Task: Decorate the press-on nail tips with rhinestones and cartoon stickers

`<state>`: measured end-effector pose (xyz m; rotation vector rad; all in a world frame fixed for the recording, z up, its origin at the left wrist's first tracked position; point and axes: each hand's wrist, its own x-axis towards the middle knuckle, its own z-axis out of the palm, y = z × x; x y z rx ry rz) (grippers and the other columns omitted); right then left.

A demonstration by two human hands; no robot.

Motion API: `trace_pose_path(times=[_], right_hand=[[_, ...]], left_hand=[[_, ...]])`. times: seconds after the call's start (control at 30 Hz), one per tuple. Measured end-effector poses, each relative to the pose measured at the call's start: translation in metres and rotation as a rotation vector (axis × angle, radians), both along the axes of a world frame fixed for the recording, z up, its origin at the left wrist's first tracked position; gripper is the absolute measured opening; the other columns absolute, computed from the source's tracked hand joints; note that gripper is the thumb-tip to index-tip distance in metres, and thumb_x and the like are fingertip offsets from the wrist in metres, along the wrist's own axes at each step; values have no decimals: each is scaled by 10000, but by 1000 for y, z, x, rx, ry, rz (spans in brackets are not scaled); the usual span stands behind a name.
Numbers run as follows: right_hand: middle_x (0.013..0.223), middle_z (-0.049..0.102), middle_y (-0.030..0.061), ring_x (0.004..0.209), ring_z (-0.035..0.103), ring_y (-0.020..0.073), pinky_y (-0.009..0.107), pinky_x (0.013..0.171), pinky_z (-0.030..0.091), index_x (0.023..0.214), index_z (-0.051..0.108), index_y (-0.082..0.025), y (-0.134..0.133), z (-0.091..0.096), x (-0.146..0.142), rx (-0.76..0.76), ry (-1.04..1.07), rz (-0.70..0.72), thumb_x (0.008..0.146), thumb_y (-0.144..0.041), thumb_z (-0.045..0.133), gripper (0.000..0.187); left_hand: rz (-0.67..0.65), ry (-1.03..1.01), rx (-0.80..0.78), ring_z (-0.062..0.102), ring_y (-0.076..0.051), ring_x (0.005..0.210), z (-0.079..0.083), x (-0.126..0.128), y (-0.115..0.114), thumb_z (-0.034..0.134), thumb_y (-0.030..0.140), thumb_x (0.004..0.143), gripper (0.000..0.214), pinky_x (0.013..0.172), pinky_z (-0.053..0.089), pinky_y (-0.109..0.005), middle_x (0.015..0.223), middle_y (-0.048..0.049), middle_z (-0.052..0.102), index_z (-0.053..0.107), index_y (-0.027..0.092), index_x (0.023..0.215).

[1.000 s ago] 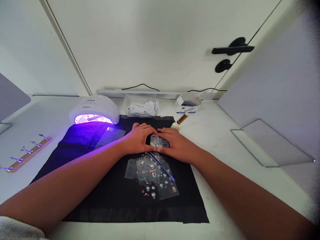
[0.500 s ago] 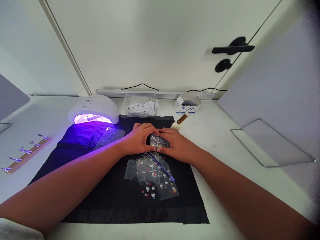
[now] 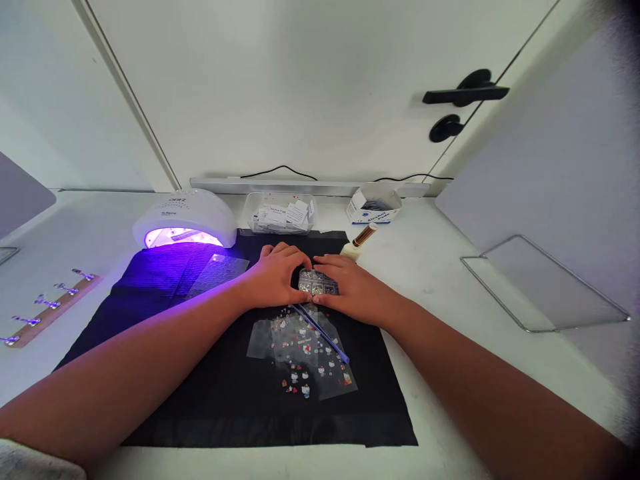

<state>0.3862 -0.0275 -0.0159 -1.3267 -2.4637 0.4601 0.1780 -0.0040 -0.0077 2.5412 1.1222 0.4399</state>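
Note:
A small clear compartment case of rhinestones (image 3: 319, 283) lies on the black mat (image 3: 225, 400), held between my two hands. My left hand (image 3: 277, 277) grips its left side, thumb at the near edge and fingers curled at the far edge. My right hand (image 3: 353, 287) holds the right side, thumb near and fingers along the back, covering part of the case. Just below my hands, blue-purple tweezers (image 3: 327, 340) lie slanted over clear sticker sheets (image 3: 305, 357) with small cartoon cats. A bottle with a gold-brown cap (image 3: 364, 234) stands behind my right hand.
A white nail lamp (image 3: 185, 212) glows purple at the back left, near a textured clear sheet (image 3: 220, 277). Behind the mat are a tub of pad packets (image 3: 280, 217) and an alcohol pad box (image 3: 374, 205). A nail-tip stand (image 3: 55, 310) is left, a wire frame (image 3: 525, 330) right.
The fingers of my left hand have drawn back slightly to the left, and more of the case's top shows between my hands. The tweezers and sticker sheets stay in place.

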Motion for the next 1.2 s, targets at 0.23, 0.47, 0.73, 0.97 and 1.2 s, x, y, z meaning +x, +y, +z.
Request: trace_pose_path(times=[0.23,0.47,0.73,0.97,1.2], right_hand=[[1426,525,176,1356,449,373,605,1111,380,1272,617,-150,0,0,1,0,22,2,771,-398,712,567],[1425,523,184,1358,448,366,587,1125,373,1282,608,-126,0,-1,1,2,0,4,778,-412,706,587],[1424,529,170,1354,455,369,593,1111,391,1264,621,-157,-1,0,1,9,13,3,775,-406,714,557],[1437,513,178,1363,442,367,587,1116,390,1290,602,-130,-3,3,0,-2,-17,-4,789,-400,706,578],[1423,527,178,1347,462,364,581,1111,400,1290,604,-141,-2,3,0,28,-16,15,780,-418,722,593]], left_hand=[[11,9,-5,497,-277,1126,0,0,1,759,496,682,494,975,307,-467,1145,-52,626,579,228,1056],[-7,7,3,510,-268,1118,-1,-2,3,771,514,669,509,977,293,-458,1126,-31,642,604,232,1058],[-10,11,6,512,-280,1121,-1,-3,5,773,518,669,492,979,292,-462,1130,-40,650,623,243,1048],[-21,21,-4,497,-294,1134,-1,-3,4,749,529,685,542,962,304,-468,1164,-66,633,613,231,1117],[-15,10,-29,493,-257,1133,-1,-5,6,458,460,941,339,968,301,-464,1140,-56,623,646,226,1097]])
